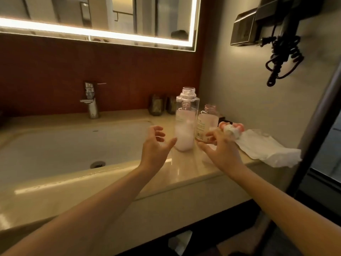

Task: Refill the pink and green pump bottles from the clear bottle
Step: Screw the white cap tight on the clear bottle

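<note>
A tall clear bottle (pixel 186 119) stands uncapped on the counter (pixel 184 172), about half full of pale pink liquid. Just right of it and slightly behind stands a shorter open bottle (pixel 207 122) with a label, also holding pinkish liquid. A pink and white pump head (pixel 231 129) lies on white paper towel (pixel 262 145) to the right. My left hand (pixel 156 145) hovers open just left of the tall bottle, thumb near its base. My right hand (pixel 219 146) is open in front of the shorter bottle, fingers spread, holding nothing. No green bottle is visible.
A white sink basin (pixel 70 148) with a chrome faucet (pixel 91 100) fills the left. Two dark tumblers (pixel 162 104) stand against the red back wall. A lit mirror hangs above. A hair dryer with coiled cord (pixel 282 58) hangs on the right wall.
</note>
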{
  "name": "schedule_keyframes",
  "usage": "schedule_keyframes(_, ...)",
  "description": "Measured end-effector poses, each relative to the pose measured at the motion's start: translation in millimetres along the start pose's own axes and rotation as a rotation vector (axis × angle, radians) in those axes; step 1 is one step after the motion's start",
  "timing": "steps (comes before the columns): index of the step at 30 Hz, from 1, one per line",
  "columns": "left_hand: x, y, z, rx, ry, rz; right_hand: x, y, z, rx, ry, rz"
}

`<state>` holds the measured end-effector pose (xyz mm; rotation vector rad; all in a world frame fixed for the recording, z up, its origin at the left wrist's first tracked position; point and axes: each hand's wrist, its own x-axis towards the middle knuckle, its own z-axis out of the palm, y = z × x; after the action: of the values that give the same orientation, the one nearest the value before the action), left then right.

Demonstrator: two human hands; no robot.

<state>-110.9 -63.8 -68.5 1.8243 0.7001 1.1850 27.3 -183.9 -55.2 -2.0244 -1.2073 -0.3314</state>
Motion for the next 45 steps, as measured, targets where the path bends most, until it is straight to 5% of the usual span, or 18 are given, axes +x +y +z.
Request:
schedule_keyframes(4,19.3,1.1,25.5,-0.030,-0.034,-0.102,4.1,27.2,-8.1,-0.192,-0.337,0.114)
schedule_keyframes(7,37.6,3.6,40.1,-0.039,-0.088,-0.149,7.5,31.4,-7.4,-0.185,-0.422,0.159)
schedule_keyframes(11,57.5,8.6,57.0,-0.045,-0.151,-0.130,14.0,28.5,-14.0,-0.075,-0.370,0.170)
schedule_keyframes(20,73.8,18.1,71.0,-0.114,-0.080,-0.073,95.7,-16.9,-62.7,0.320,0.031,0.088)
schedule_keyframes(31,79.3,14.6,63.3,0.016,-0.075,-0.021,151.5,-66.4,-52.6,0.124,-0.322,-0.086)
schedule_keyframes(41,76.5,13.0,65.0,0.027,-0.040,0.002,159.1,-76.5,-46.9,-0.204,-0.317,-0.093)
schedule_keyframes(45,77.7,9.2,66.3,0.032,-0.032,0.000,161.8,-86.8,-60.4,-0.147,-0.545,-0.067)
